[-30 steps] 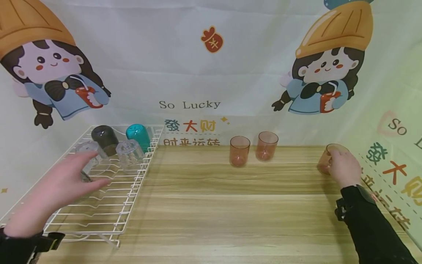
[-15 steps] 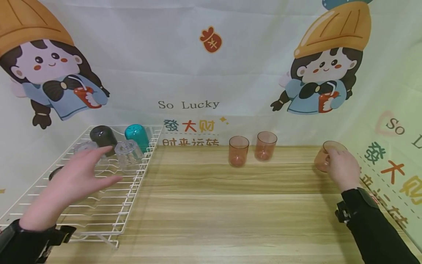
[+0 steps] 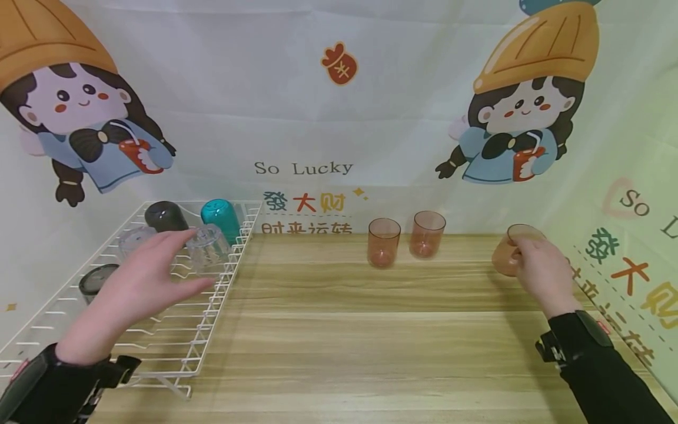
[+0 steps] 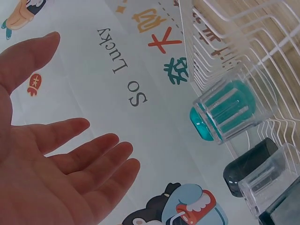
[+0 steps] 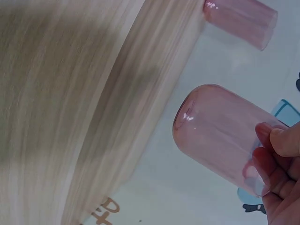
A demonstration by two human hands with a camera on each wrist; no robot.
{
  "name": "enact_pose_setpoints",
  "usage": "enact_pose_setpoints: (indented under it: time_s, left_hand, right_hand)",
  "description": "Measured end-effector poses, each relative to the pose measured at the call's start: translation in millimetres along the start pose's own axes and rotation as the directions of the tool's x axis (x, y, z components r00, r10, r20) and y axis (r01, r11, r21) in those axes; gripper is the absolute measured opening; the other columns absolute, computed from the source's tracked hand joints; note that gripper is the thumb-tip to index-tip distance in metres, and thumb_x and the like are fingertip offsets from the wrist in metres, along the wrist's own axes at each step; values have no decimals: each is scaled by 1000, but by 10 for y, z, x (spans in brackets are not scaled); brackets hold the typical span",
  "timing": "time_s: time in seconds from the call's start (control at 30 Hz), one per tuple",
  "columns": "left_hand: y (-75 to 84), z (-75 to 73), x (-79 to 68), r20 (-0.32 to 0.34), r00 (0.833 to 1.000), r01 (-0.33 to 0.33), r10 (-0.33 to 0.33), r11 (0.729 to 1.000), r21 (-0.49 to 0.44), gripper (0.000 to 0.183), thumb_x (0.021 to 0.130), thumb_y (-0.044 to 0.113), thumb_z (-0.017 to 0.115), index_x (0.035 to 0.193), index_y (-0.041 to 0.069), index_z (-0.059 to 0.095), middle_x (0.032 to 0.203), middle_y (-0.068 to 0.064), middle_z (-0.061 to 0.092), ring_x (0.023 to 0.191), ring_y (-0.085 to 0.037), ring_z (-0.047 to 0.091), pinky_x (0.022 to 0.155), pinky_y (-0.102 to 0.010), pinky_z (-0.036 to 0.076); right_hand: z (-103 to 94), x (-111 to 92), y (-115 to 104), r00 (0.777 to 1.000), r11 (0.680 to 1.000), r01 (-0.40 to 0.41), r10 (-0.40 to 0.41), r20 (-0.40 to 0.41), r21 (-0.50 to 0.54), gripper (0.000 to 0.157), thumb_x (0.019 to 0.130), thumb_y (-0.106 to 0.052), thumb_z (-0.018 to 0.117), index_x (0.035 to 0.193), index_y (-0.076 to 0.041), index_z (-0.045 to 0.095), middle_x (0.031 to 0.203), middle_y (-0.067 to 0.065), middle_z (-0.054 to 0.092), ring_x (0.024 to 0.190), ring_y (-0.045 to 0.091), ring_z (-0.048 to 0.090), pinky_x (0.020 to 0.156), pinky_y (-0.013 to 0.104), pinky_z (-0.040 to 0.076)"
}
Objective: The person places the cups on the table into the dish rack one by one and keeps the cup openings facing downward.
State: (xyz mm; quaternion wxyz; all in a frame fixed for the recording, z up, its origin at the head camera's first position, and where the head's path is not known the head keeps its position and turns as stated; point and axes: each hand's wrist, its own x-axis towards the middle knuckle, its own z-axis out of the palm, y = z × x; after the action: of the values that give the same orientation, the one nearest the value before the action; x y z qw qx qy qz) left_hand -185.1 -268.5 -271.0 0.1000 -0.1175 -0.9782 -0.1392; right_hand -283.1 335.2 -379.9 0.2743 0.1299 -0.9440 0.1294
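My right hand point(image 3: 545, 274) pinches the rim of a clear pink tumbler point(image 5: 215, 136) between thumb and fingers at the right of the table. In the right wrist view that tumbler overlaps the printed cloth, and part of another pink tumbler point(image 5: 241, 18) shows beyond it. Over the wire rack at the left, my left hand point(image 3: 143, 282) is spread with thumb and fingers apart, holding nothing. Behind and beside it on the rack are a teal cup point(image 3: 219, 218), a black cup point(image 3: 164, 217), two clear ribbed glasses point(image 3: 212, 250) and a dark grey glass point(image 3: 96, 280).
Two pink tumblers point(image 3: 384, 247) stand upright side by side at the back middle of the wooden table point(image 3: 360, 353). The white wire rack point(image 3: 159, 374) takes up the left side. Printed cloth point(image 3: 397, 129) hangs behind and along the right.
My right hand has moved slightly left, bringing the pink tumbler along. My left hand has shifted right over the rack, uncovering the dark grey glass. The two back tumblers stayed put.
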Motion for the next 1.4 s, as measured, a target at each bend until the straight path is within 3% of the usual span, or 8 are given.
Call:
enact_pose_setpoints:
  time_s: [0.63, 1.17, 1.4]
  left_hand:
    - [209, 63, 37, -54, 998, -32, 27, 996, -83, 91, 80, 39, 83, 146, -6, 39, 142, -31, 44, 128, -50, 40, 99, -68, 38]
    - [413, 123, 63, -101, 990, -112, 102, 988, -102, 89, 79, 33, 83, 146, -6, 39, 144, -29, 43, 131, -48, 39, 103, -65, 36]
    - [509, 147, 78, -125, 983, -147, 132, 982, -116, 90, 78, 29, 85, 147, -5, 39, 144, -28, 44, 130, -45, 41, 103, -63, 38]
  right_hand:
    - [-45, -10, -412, 979, 985, 172, -167, -118, 30, 27, 79, 12, 71, 104, 5, 63, 82, 21, 66, 78, 43, 59, 72, 55, 47]
    - [-65, 3, -743, 971, 974, 206, -190, -144, 100, 29, 79, 12, 72, 105, 4, 64, 81, 16, 67, 78, 38, 60, 73, 52, 48]
    - [-85, 36, -917, 958, 958, 254, -231, -168, 130, 28, 79, 15, 71, 104, 6, 64, 82, 17, 68, 78, 38, 63, 93, 56, 46]
